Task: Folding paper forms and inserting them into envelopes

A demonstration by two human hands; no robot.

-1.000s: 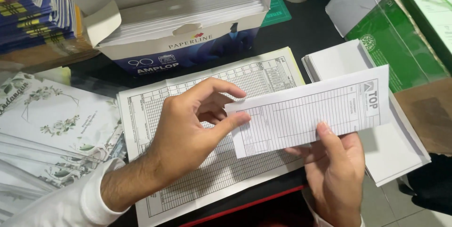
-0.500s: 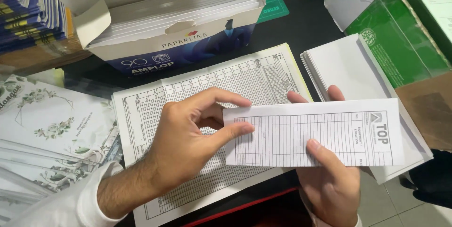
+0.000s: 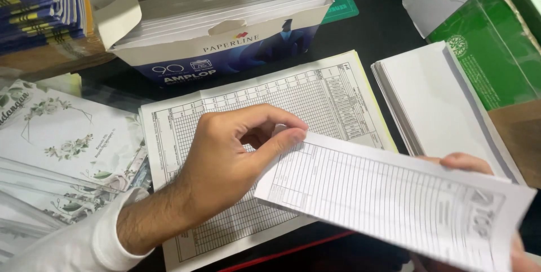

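Note:
I hold a folded printed form, a long white strip ruled with a grid, above the dark desk. My left hand pinches its left end between thumb and forefinger. My right hand is mostly hidden behind the strip's right end, with fingertips showing above its top edge and at the lower right corner. Beneath the hands lies a stack of flat gridded forms.
An open box of white envelopes stands behind the forms. A pile of plain white envelopes lies at the right beside green packaging. Floral printed cards fan out at the left, with blue booklets stacked behind.
The folded strip has swung from level to slanting down to the right, closer to the camera. My right hand has slid further behind it.

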